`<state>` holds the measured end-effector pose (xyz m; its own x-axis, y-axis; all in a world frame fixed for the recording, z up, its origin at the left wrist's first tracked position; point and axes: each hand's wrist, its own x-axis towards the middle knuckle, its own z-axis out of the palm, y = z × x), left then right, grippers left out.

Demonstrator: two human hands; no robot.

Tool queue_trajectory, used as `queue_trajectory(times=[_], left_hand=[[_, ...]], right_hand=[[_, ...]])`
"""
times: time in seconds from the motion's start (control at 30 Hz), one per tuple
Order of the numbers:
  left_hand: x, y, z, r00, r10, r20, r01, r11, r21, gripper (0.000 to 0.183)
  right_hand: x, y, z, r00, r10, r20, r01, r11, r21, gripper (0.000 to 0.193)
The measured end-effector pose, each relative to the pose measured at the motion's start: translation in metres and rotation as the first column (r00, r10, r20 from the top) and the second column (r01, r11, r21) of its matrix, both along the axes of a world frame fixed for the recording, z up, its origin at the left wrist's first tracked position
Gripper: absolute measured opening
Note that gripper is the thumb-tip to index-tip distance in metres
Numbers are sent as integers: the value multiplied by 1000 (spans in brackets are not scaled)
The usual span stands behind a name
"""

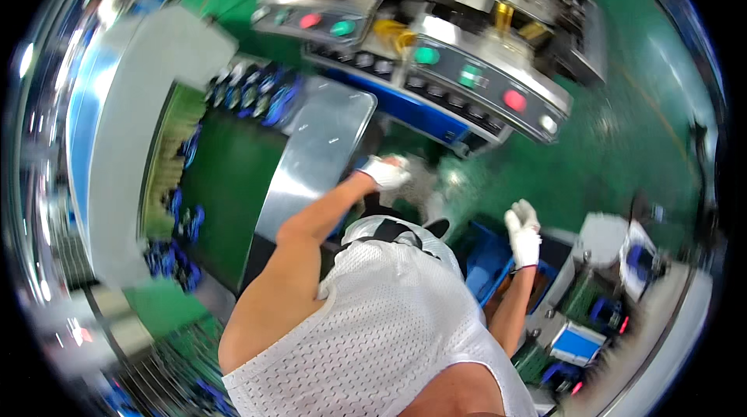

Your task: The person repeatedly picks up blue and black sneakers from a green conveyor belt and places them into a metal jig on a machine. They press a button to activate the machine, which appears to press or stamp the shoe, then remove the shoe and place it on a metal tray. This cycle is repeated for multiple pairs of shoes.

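My left hand (387,173), in a white glove, hangs in front of my waist beside the right edge of a shiny metal table (315,154). Its fingers are curled in, and a small pinkish-orange patch shows at their tips. Whether that is bare fingertips or a held thing is too blurred to tell. My right hand (523,233), also gloved in white, reaches out to the right with its fingers stretched and nothing visible in them. It is just above and beside a blue bin (484,261).
A machine's control panel (482,78) with red and green buttons stands ahead. Blue-and-black parts (253,92) are lined up at the table's far end. A pale grey machine housing (136,129) rises at the left. Fixtures with blue parts (603,312) stand at the lower right. Green floor surrounds me.
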<state>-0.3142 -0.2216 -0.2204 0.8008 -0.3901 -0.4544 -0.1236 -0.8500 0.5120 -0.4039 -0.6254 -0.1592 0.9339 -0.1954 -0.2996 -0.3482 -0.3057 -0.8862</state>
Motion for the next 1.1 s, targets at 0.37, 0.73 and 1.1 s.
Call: queue_trajectory(times=[0.37, 0.73, 1.1], left_hand=[[-279, 416, -51, -264, 932, 250, -945, -301, 127, 66], [-420, 600, -76, -589, 696, 411, -791, -599, -120, 83], [-408, 591, -73, -305, 773, 556, -947, -308, -93, 29]], right_hand=[[101, 235, -44, 626, 660, -417, -771, 605, -199, 57], [144, 315, -25, 370, 509, -777, -925, 122, -360, 63], [147, 511, -48, 110, 822, -558, -909, -144, -392, 63]])
